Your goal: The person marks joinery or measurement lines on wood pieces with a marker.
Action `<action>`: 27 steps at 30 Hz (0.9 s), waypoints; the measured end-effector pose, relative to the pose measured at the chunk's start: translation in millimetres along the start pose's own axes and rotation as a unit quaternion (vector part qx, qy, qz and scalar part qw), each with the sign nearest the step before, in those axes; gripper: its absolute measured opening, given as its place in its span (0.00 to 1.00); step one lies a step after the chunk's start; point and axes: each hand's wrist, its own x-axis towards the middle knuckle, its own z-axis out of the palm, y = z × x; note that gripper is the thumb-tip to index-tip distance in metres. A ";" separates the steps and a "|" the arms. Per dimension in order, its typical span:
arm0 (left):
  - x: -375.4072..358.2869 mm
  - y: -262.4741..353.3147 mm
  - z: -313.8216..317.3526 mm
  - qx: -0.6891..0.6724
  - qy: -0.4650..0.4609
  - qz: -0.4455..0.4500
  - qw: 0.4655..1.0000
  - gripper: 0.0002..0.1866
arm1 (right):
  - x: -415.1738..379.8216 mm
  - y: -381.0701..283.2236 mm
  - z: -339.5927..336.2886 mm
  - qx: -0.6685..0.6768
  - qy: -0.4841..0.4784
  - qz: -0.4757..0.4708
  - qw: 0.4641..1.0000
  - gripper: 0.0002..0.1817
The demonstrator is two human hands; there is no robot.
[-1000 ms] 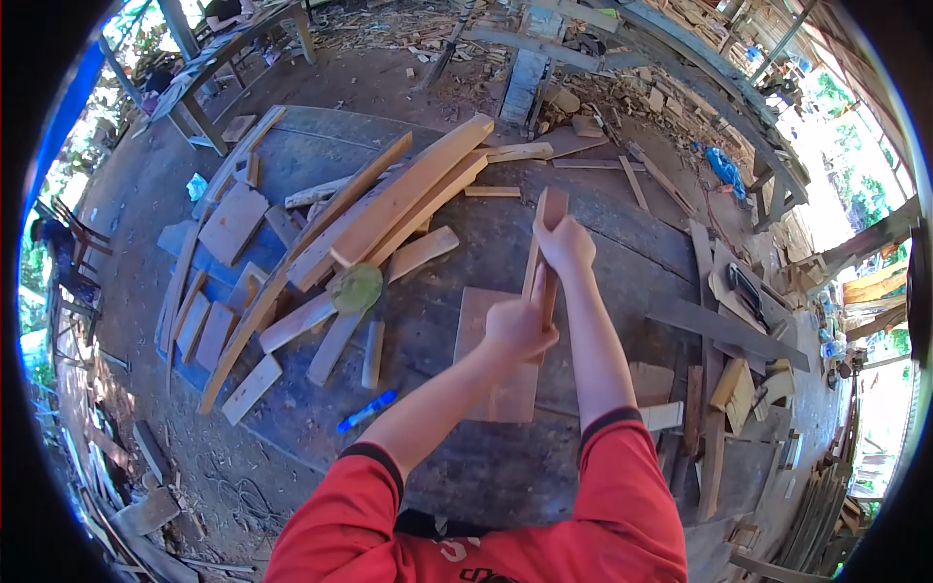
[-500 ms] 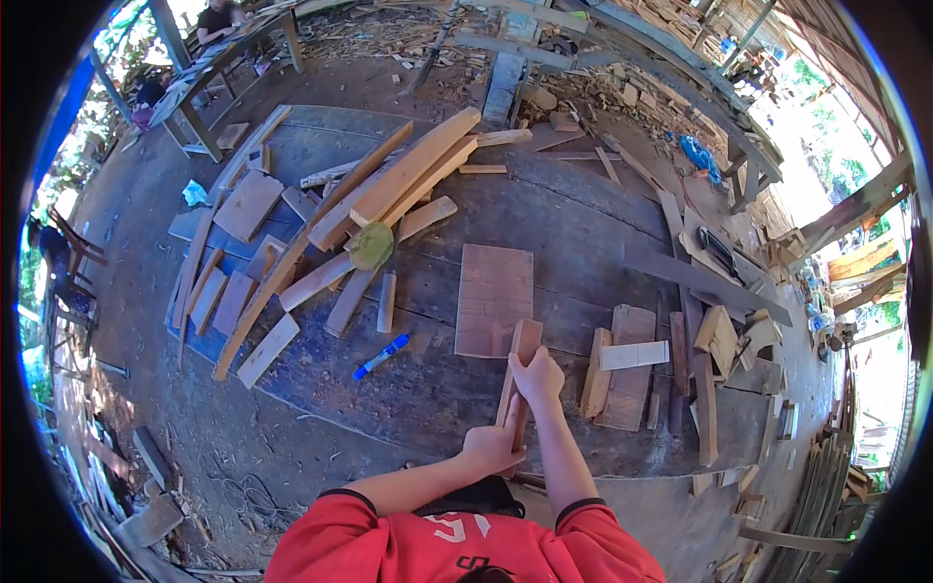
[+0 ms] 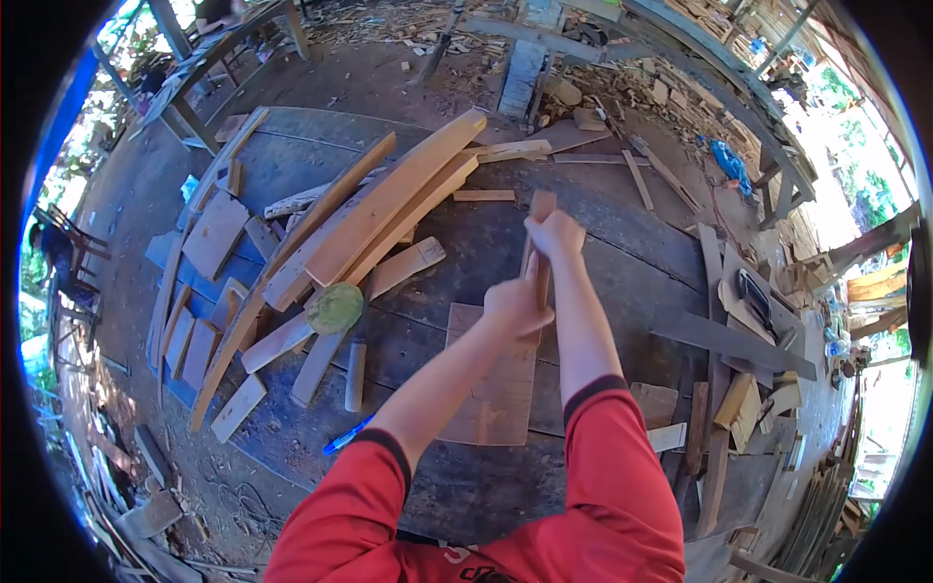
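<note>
Gripping narrow wooden block (image 3: 542,279) near frame centre with left hand (image 3: 513,309) and right hand (image 3: 557,236) spaced along it, seemingly for control.

Dark table (image 3: 632,291) under flat board (image 3: 486,403), planks (image 3: 389,214) (blue marker (image 3: 344,438))

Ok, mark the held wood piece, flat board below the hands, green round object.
Held wood piece (image 3: 543,203): head view, far end.
Flat board (image 3: 500,396): head view, bare upper face.
Green round object (image 3: 333,309): head view, middle of visible face.

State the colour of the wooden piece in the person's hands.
The wooden piece is reddish-brown, best seen in the head view.
</note>
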 end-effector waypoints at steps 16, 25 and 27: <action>-292.9 17.1 18.2 -0.048 -0.030 0.035 0.998 0.56 | -300.8 -6.3 4.0 0.060 0.023 0.040 0.997 0.28; -350.9 -0.4 39.7 -0.018 -0.118 0.010 0.993 0.53 | -365.6 -7.4 41.4 0.038 0.034 0.040 0.998 0.26; -326.1 -3.2 35.1 -0.023 -0.107 0.006 0.994 0.54 | -341.3 -12.8 37.9 0.038 0.028 0.040 0.998 0.26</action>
